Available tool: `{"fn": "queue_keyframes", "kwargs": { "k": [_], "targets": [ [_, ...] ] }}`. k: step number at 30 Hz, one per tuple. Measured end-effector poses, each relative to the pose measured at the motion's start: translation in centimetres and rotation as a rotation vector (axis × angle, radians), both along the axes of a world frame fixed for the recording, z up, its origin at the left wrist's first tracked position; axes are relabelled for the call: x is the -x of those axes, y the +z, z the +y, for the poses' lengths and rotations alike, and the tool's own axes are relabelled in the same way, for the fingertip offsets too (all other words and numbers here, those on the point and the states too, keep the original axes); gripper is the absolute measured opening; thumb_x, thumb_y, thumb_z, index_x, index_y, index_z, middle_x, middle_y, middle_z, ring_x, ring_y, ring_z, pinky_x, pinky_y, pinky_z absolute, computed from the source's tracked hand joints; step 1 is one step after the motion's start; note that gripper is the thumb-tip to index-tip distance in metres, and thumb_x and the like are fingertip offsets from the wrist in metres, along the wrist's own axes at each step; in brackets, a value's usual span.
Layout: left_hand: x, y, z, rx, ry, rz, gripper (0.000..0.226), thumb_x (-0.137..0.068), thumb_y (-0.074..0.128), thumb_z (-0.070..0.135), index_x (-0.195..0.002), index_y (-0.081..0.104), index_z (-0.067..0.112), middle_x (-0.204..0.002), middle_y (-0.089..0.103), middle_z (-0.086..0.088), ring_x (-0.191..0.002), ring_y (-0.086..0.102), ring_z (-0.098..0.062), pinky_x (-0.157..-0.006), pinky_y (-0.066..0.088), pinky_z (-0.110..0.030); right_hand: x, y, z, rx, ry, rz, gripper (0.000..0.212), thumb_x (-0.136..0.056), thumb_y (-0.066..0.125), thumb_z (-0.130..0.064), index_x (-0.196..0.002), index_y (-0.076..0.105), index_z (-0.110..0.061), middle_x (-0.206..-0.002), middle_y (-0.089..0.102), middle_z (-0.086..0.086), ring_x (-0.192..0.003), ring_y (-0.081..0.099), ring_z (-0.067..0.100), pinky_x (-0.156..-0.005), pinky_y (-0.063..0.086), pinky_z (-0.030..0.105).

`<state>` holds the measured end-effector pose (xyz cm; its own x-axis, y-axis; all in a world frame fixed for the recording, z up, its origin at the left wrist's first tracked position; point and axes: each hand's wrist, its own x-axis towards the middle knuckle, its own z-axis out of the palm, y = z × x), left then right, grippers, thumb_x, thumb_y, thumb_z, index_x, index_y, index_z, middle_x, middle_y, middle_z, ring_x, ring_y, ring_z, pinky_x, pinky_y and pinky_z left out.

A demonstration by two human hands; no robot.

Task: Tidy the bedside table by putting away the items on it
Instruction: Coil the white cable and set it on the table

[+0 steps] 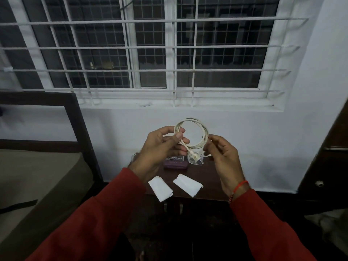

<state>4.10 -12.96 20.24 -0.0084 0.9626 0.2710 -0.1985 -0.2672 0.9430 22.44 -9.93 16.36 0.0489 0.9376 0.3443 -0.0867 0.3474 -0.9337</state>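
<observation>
A white cable (195,125) is coiled into a loop in the air above the dark bedside table (207,178). My left hand (162,147) pinches the loop's left side between thumb and fingers. My right hand (224,157) holds the loop's right side with curled fingers. The cable's plug end (197,159) dangles just below the loop. On the table lie two folded white tissues (161,188) (188,184), a purple case (176,163) and a small clear round container (194,160), partly hidden behind the plug.
A bed (37,176) with a dark frame stands to the left of the table. A barred window (150,53) fills the white wall behind. A dark wooden cabinet (331,157) stands at the right edge. The floor below is dark.
</observation>
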Motion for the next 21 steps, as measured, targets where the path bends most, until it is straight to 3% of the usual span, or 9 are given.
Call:
{"fn": "queue_keyframes", "kwargs": {
  "k": [7,11,14,17,19,21],
  "targets": [
    [-0.6,-1.1,0.6,-0.007,0.095,0.121,0.008,-0.095,0.068,0.008,-0.103,0.070,0.006,-0.081,0.079,-0.015,-0.059,0.071,-0.021,-0.058,0.063,-0.033,-0.2,1.2,-0.8,0.203,0.414,0.491,0.018,-0.098,0.050,-0.003,-0.100,0.067,-0.001,-0.093,0.076,0.020,-0.092,0.075,0.032,-0.072,0.060,0.033],
    [-0.1,-1.2,1.0,-0.040,0.144,0.189,0.011,-0.096,0.067,0.010,-0.105,0.072,0.011,-0.083,0.079,-0.013,-0.061,0.071,-0.021,-0.058,0.062,-0.035,-0.3,1.3,-0.9,0.293,0.502,0.603,0.020,-0.101,0.049,-0.009,-0.112,0.061,0.002,-0.111,0.067,0.021,-0.108,0.066,0.037,-0.083,0.060,0.044],
    [-0.2,-1.2,1.1,-0.070,0.161,0.226,0.012,-0.095,0.068,0.009,-0.102,0.074,0.016,-0.081,0.079,-0.008,-0.060,0.071,-0.022,-0.059,0.063,-0.036,-0.4,1.1,-0.8,0.338,0.543,0.672,0.025,-0.099,0.050,-0.011,-0.120,0.059,-0.001,-0.112,0.067,0.018,-0.112,0.064,0.036,-0.090,0.058,0.046],
    [-0.6,-1.3,1.0,-0.122,0.257,0.313,0.015,-0.091,0.073,0.009,-0.093,0.077,0.023,-0.076,0.075,0.001,-0.058,0.071,-0.022,-0.060,0.064,-0.039,0.0,1.0,-1.1,0.366,0.597,0.665,0.026,-0.092,0.057,-0.014,-0.114,0.065,-0.004,-0.097,0.072,0.011,-0.097,0.070,0.029,-0.088,0.059,0.043],
    [-0.8,-1.3,0.9,-0.121,0.275,0.305,0.014,-0.090,0.074,0.009,-0.092,0.078,0.022,-0.075,0.074,0.000,-0.058,0.072,-0.023,-0.060,0.064,-0.041,0.2,0.8,-1.2,0.346,0.569,0.589,0.021,-0.089,0.060,-0.014,-0.107,0.069,-0.007,-0.085,0.072,0.008,-0.077,0.072,0.022,-0.070,0.061,0.036],
    [-0.7,-1.2,0.8,-0.090,0.268,0.249,0.009,-0.089,0.076,0.009,-0.094,0.078,0.017,-0.077,0.074,-0.006,-0.059,0.072,-0.026,-0.061,0.064,-0.044,0.3,0.4,-1.0,0.271,0.459,0.497,0.017,-0.094,0.056,-0.008,-0.101,0.072,-0.007,-0.084,0.074,0.008,-0.073,0.072,0.019,-0.063,0.059,0.032]
  ]
}}
